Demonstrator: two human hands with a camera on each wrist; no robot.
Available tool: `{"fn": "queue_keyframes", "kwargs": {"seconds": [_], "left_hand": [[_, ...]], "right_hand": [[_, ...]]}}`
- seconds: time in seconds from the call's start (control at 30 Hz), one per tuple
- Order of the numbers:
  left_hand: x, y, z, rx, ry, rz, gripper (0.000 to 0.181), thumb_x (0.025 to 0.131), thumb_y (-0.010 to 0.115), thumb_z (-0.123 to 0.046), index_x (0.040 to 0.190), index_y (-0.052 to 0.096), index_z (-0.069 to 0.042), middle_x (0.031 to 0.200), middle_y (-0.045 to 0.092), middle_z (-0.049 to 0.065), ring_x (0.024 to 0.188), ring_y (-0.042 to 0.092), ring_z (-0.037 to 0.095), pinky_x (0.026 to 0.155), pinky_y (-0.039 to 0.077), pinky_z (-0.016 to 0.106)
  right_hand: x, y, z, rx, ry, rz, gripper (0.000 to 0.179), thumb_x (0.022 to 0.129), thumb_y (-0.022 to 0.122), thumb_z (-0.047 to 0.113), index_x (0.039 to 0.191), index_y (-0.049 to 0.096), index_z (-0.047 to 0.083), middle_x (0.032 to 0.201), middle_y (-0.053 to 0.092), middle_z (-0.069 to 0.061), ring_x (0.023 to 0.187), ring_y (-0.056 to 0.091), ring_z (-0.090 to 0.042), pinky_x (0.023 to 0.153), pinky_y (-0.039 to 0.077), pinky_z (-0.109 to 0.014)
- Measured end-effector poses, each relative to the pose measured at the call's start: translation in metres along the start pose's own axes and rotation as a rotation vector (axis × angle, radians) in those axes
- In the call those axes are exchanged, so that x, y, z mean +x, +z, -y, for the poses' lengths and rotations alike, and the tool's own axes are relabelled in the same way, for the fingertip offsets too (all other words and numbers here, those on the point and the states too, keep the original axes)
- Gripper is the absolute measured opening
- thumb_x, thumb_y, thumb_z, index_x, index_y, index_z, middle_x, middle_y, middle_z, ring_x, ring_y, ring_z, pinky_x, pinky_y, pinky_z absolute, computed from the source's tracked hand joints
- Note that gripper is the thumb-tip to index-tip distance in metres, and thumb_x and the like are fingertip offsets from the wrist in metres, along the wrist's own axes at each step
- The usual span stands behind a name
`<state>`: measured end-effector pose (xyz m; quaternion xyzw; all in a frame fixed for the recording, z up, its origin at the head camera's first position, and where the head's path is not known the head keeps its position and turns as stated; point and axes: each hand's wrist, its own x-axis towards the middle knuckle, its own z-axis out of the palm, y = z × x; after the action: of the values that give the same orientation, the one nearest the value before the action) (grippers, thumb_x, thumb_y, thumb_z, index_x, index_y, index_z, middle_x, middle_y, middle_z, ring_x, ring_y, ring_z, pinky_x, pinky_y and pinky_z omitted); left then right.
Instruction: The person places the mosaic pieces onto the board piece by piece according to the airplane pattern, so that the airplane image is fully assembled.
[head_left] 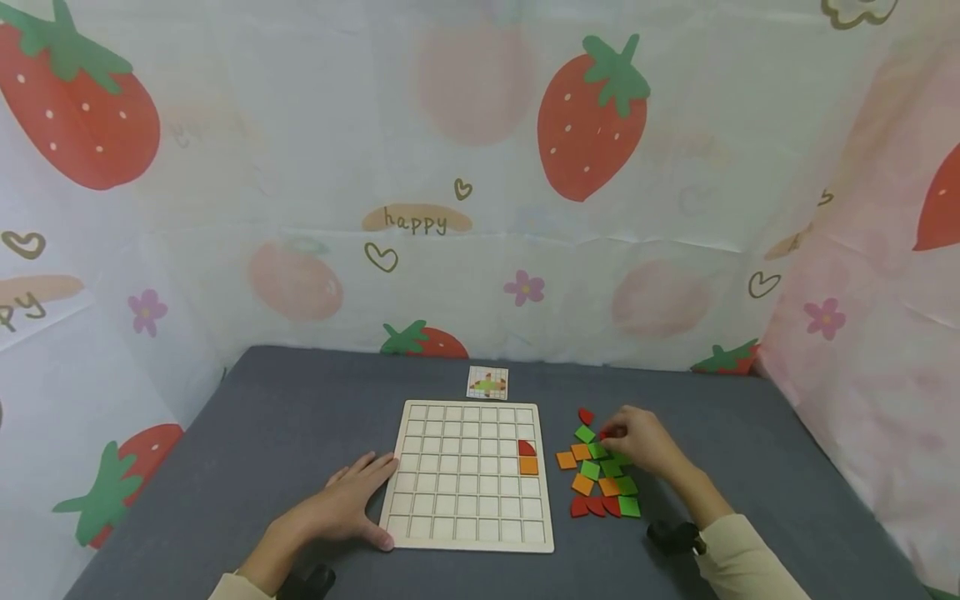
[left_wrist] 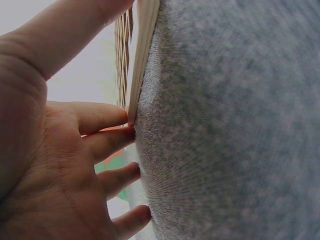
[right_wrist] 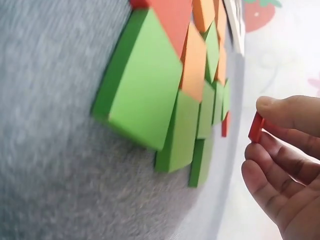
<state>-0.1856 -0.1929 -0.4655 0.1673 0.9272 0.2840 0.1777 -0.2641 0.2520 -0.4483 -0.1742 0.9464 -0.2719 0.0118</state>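
A pale wooden grid board [head_left: 465,483] lies on the dark cloth. Two pieces sit in its right part: a red quarter-round tile [head_left: 527,448] and, just below it, an orange square tile [head_left: 528,466]. My left hand [head_left: 341,502] rests at the board's left edge, its fingers spread and the thumb by the near corner. Over the loose tiles at the right, my right hand [head_left: 643,440] pinches a red tile [right_wrist: 256,127] between thumb and fingers. Green tiles [right_wrist: 145,80] lie below that hand in the right wrist view.
Beyond the board lies a small pattern card [head_left: 487,383]. Loose orange tiles [head_left: 566,460] and red quarter-round tiles [head_left: 580,507] are scattered among the green ones right of the board. A strawberry-print curtain [head_left: 480,275] hangs behind the table.
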Motion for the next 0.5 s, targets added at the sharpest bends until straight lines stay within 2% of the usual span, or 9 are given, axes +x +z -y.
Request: {"fn": "queue_keyframes", "kwargs": {"seconds": [0.5], "left_hand": [[0.002,0.0,-0.001,0.002,-0.007,0.008,0.112,0.062,0.088,-0.04,0.151,0.032,-0.001,0.159,0.028,0.02,0.148,0.014,0.047,0.111,0.013,0.071]], "right_hand": [[-0.004,0.008,0.019,-0.018,-0.122,0.006,0.012,0.085,0.071,0.004,0.096,0.074,0.002,0.094,0.062,-0.005,0.077,0.052,-0.011,0.062,0.046,-0.023]]}}
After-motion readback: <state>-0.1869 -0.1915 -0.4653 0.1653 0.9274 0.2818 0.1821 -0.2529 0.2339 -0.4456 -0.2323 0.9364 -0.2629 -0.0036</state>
